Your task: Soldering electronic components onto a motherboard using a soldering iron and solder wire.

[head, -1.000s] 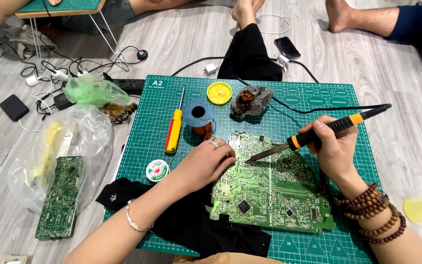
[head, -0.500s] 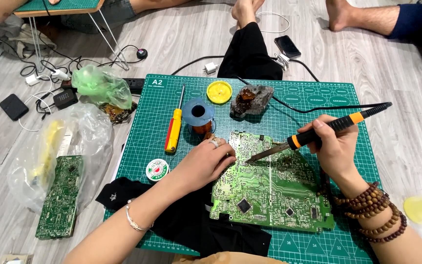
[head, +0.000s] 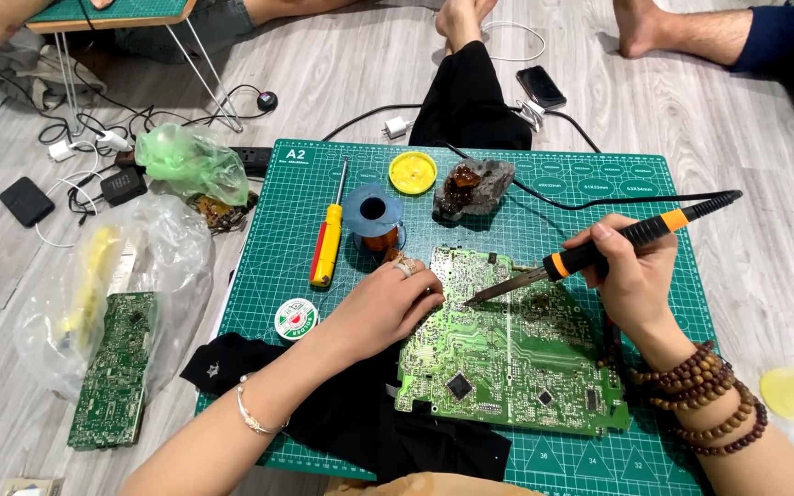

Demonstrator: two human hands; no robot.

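Two hands: right (head: 631,276) gripping slim rubbery soldering iron (head: 599,250), left (head: 388,303) curled on flat green circuit board (head: 507,354).

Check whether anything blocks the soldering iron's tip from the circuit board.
Nothing visible does. The right hand holds the soldering iron with its tip down on the green circuit board. The left hand rests at the board's left edge, just beside the tip, not across it.
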